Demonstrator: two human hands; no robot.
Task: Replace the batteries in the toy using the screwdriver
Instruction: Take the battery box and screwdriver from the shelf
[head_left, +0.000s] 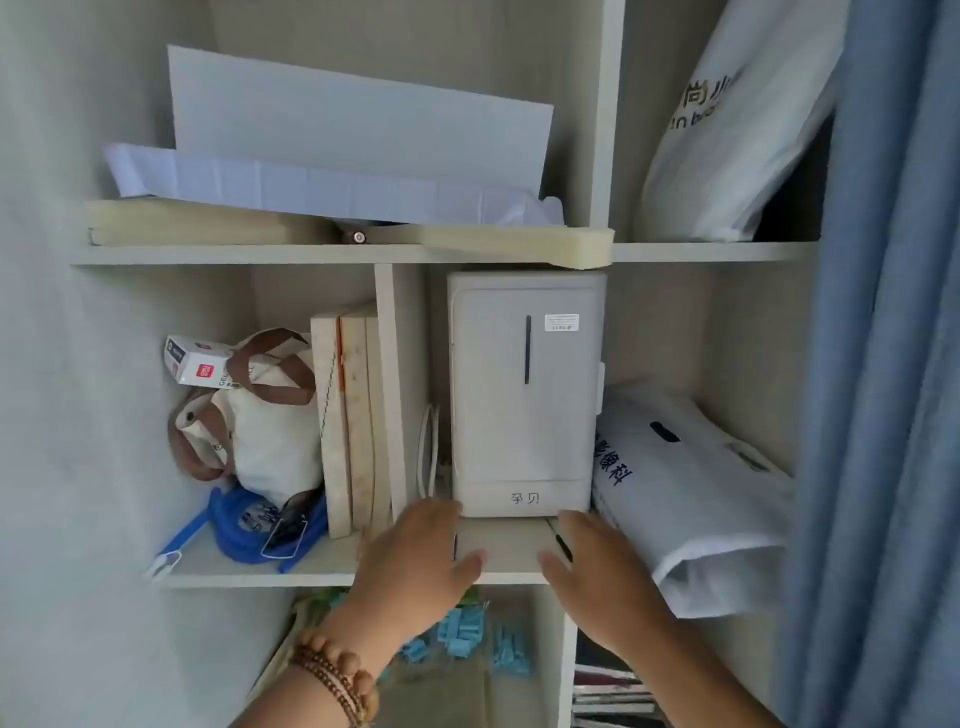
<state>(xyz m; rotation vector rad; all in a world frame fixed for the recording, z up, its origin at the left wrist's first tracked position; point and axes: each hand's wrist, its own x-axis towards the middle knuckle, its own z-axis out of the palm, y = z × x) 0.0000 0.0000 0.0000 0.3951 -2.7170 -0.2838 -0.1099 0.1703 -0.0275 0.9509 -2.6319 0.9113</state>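
Note:
My left hand (415, 558) lies palm down on the middle shelf (511, 543), fingers spread, its fingertips at the lower left corner of a white box-shaped appliance (524, 395). My right hand (605, 579) rests palm down at the appliance's lower right corner. A slim dark tool with a thin shaft, probably the screwdriver (563, 545), lies against that hand just above the thumb. I cannot tell whether the hand grips it. No toy or batteries are clearly visible.
White plastic bags (691, 499) fill the shelf space to the right, next to a blue curtain (883, 364). Left of the divider stand upright boards (353, 426), a canvas bag (270, 415) and blue tubing (244, 525). Blue clips (467, 631) lie on the shelf below.

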